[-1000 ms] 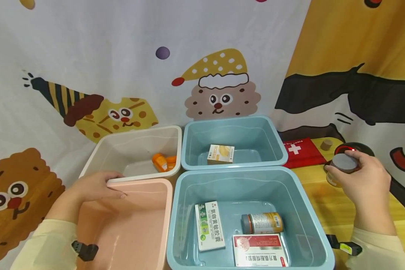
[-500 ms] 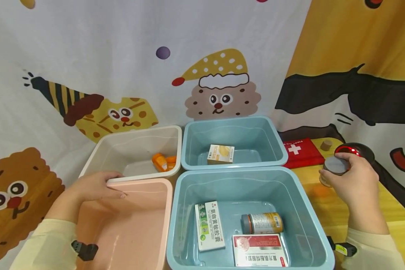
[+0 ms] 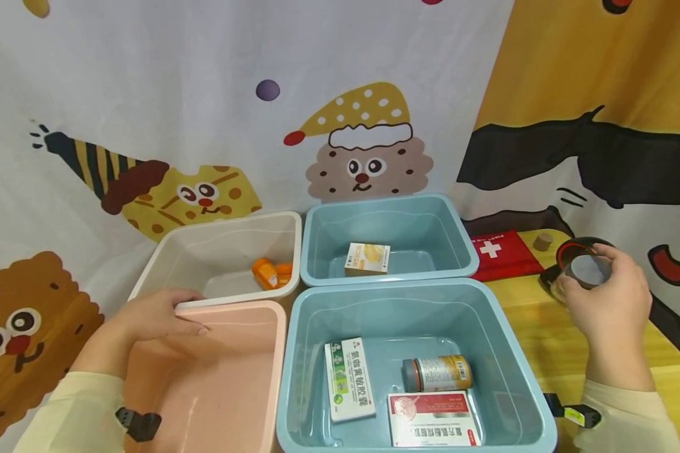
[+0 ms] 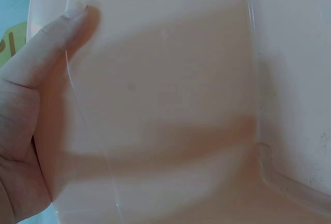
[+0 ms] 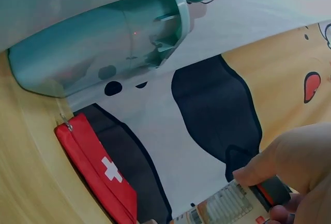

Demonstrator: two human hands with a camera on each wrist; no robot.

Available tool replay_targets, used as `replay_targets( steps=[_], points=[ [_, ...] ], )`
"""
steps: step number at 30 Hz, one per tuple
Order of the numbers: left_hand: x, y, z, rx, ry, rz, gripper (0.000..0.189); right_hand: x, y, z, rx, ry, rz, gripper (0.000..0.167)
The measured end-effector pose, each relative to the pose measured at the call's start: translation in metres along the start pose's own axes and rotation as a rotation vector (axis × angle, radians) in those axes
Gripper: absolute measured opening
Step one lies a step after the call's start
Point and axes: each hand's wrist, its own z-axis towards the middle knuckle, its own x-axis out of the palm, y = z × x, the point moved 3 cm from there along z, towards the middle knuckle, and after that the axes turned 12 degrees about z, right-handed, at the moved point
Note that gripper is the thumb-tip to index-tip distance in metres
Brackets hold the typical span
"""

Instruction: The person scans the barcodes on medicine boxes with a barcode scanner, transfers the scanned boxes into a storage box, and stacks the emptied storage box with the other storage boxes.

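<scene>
Grey-lidded bottle in the right hand, close by a black-and-red device

From where I'm standing, the person's right hand (image 3: 617, 299) is closing around a grey-lidded bottle (image 3: 591, 271), thumb and fingers curling in near the lid. The bottle is sitting over the right side of the wooden table (image 3: 555, 340); whether its base is touching anything, I'm not able to tell. It's looking like stiff, smooth plastic, probably light and hard to break, perhaps a bit slick on the label. I'd be favouring a hold on the body just below the lid, in case the lid is loose.

The left hand (image 3: 155, 314) is clasping the back rim of the pink bin (image 3: 204, 384), thumb lying along the inside wall; how firmly, I'm not seeing.

Crowding the bottle from behind is the black-and-red device (image 3: 572, 251). A red first-aid pouch (image 3: 504, 261) and a small tan block (image 3: 543, 241) are lying beyond. The front blue bin's (image 3: 385, 308) tall right wall is standing between the bottle and that bin's contents: a similar bottle lying on its side (image 3: 442, 373), a green-and-white carton (image 3: 349, 380) and a red-and-white carton (image 3: 433, 420).
</scene>
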Motion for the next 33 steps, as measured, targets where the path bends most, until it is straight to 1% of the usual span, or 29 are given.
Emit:
replay_targets(
  steps=[3, 5, 8, 14, 17, 21, 24, 28, 30, 33],
  points=[
    [0.001, 0.000, 0.000, 0.005, -0.008, 0.006, 0.061, -0.001, -0.002, 0.000, 0.006, -0.025, 0.025, 0.079],
    [0.001, 0.001, 0.000, 0.006, -0.013, 0.015, 0.061, 0.000, -0.003, 0.000, 0.005, -0.024, 0.036, 0.079],
    [0.002, 0.002, 0.001, 0.002, -0.016, 0.020, 0.061, 0.003, -0.005, 0.001, 0.003, -0.004, 0.043, 0.079],
    [0.002, 0.002, 0.001, -0.003, -0.017, 0.021, 0.062, 0.010, -0.007, 0.000, -0.016, 0.048, 0.021, 0.079],
    [0.002, 0.001, 0.001, -0.001, -0.012, 0.018, 0.062, 0.013, -0.007, -0.001, -0.050, 0.094, 0.005, 0.078],
    [0.002, 0.000, 0.000, -0.001, -0.006, 0.014, 0.062, 0.018, -0.005, -0.002, -0.130, 0.144, -0.012, 0.074],
    [0.001, -0.001, -0.001, -0.014, -0.004, 0.013, 0.065, 0.021, -0.004, -0.002, -0.192, 0.126, -0.029, 0.067],
    [0.002, -0.001, -0.001, -0.021, -0.004, 0.015, 0.066, 0.021, -0.004, -0.001, -0.208, 0.078, -0.038, 0.063],
    [0.002, 0.000, -0.001, -0.017, -0.006, 0.018, 0.066, 0.021, -0.004, 0.000, -0.204, 0.075, -0.027, 0.064],
    [0.002, 0.001, 0.000, -0.016, -0.008, 0.021, 0.065, 0.020, -0.002, 0.000, -0.250, 0.069, -0.014, 0.063]
  ],
)
